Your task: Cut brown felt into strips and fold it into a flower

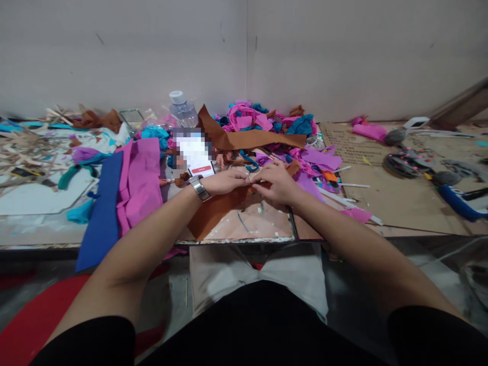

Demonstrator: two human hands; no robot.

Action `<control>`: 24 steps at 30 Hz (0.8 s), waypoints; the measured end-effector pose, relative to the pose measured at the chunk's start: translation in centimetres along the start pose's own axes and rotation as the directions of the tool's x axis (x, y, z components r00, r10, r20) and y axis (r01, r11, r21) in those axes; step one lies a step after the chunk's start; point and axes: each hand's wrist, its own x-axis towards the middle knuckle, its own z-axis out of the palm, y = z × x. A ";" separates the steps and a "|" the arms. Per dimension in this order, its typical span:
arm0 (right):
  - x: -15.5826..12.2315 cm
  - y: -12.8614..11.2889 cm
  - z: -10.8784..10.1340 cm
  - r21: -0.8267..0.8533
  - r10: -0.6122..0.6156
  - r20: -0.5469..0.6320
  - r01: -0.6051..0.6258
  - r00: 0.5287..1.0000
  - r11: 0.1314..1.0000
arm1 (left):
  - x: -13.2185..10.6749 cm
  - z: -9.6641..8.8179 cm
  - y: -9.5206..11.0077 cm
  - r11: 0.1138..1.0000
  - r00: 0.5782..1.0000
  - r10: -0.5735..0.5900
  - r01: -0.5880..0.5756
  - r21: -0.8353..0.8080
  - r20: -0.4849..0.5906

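Observation:
Both hands meet over the middle of the table. My left hand (pixel 227 182), with a metal watch (pixel 199 188) at its wrist, has thumb and forefinger pinched together. Opposite it, my right hand (pixel 277 182) is closed in a pinch, fingertips almost touching the left ones. Whatever is between the fingertips is too small to make out. Beneath the hands lies a strip of brown crepe paper (pixel 213 213). Just behind the left hand is a phone (pixel 201 168) with its screen lit. A longer brown strip (pixel 263 139) stretches across the scraps beyond the hands.
Pink crepe paper (pixel 143 183) and a blue sheet (pixel 101 203) lie left, the blue hanging over the edge. A water bottle (pixel 184 111) stands behind. Crumpled colourful paper (pixel 249 118) is heaped at the back. Right are cardboard (pixel 366 193), a pin cushion (pixel 406 161) and a blue tool (pixel 461 202).

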 end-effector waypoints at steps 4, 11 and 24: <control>0.0 0.0 0.0 -0.006 0.004 0.002 -0.004 1.000 1.000 | 0.1 0.1 -0.1 0.999 1.000 0.025 -0.025 0.022 -0.019; 0.0 -0.1 0.0 -0.010 0.012 -0.007 -0.012 1.000 1.000 | 0.1 0.1 0.1 0.998 0.998 0.054 -0.053 0.043 -0.015; -0.1 0.1 0.2 0.012 0.031 -0.002 -0.030 1.000 0.999 | 0.1 0.1 0.1 0.999 1.000 0.022 -0.022 0.032 0.010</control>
